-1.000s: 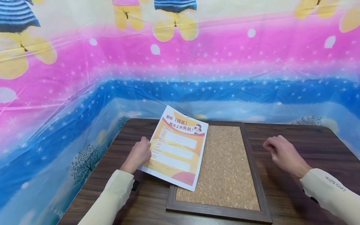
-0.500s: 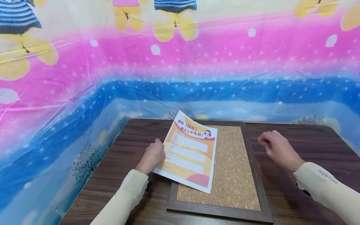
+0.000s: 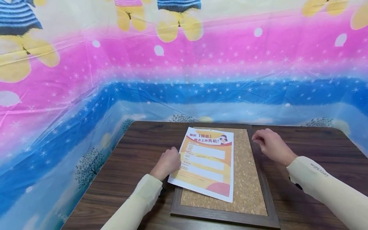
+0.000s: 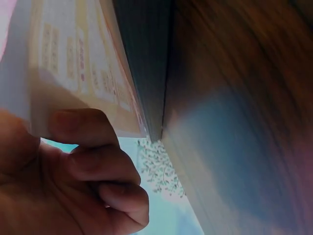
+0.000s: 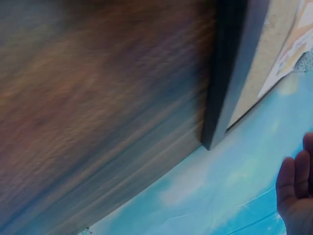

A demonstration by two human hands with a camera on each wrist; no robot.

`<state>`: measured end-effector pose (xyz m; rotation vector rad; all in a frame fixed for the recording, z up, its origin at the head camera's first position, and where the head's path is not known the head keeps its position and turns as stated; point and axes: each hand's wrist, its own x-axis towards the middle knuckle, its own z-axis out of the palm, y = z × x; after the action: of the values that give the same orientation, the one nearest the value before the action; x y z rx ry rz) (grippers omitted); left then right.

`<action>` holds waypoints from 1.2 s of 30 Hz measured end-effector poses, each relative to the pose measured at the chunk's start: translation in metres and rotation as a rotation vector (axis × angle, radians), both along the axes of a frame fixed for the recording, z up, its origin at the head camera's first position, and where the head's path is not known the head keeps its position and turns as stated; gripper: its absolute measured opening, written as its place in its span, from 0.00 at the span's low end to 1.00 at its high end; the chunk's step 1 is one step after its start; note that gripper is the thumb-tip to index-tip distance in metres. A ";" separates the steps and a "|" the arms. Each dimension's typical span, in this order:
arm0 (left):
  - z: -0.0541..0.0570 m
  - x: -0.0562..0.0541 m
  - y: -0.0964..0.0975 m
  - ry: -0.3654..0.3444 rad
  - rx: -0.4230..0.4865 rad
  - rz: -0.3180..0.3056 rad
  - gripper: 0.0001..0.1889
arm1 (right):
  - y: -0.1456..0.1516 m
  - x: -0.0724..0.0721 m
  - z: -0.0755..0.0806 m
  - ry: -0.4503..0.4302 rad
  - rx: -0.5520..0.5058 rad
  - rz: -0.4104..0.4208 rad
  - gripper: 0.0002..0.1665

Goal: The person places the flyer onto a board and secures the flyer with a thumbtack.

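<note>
A printed paper poster [image 3: 205, 163], orange and yellow with white text boxes, hangs at a slant over the left part of a cork board [image 3: 247, 179]. My left hand [image 3: 168, 162] pinches its left edge between thumb and fingers. In the left wrist view, curled fingers [image 4: 88, 127] show at the edge of the poster [image 4: 83, 54]. Beyond the board's right side, my right hand [image 3: 273, 145] hovers above the table with fingers loosely bent. No object shows in it. Three of its fingers [image 5: 296, 174] appear in the right wrist view; the thumb and fingertip contact are hidden.
The board's dark wooden frame [image 3: 224, 218] lies on a brown wood-grain table [image 3: 115, 179]. A colourful printed cloth [image 3: 184, 70] surrounds the back and sides of the table.
My left hand has carried the poster to the right and lower over the cork board. My right hand has moved left, closer to the board's upper right.
</note>
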<state>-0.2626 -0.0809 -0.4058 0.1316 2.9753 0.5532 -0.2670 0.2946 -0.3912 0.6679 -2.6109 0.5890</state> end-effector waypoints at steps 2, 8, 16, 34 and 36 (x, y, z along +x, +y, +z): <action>-0.001 0.001 0.004 -0.003 -0.005 -0.016 0.18 | -0.005 -0.005 0.000 -0.032 0.007 0.008 0.11; -0.005 0.004 0.014 -0.010 -0.007 -0.064 0.16 | -0.022 -0.017 0.004 -0.115 0.011 0.011 0.10; -0.011 0.009 0.020 -0.027 -0.008 -0.104 0.13 | -0.046 -0.038 0.003 -0.220 -0.016 0.043 0.07; -0.012 0.010 0.021 -0.049 0.015 -0.218 0.13 | -0.071 -0.081 -0.019 -0.484 -0.167 -0.062 0.06; -0.014 0.012 0.022 -0.057 0.018 -0.218 0.13 | -0.072 -0.085 -0.022 -0.519 -0.187 -0.062 0.06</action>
<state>-0.2508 -0.0593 -0.4195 0.4279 2.8517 0.5464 -0.3515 0.2223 -0.4129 0.4122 -2.9732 1.0947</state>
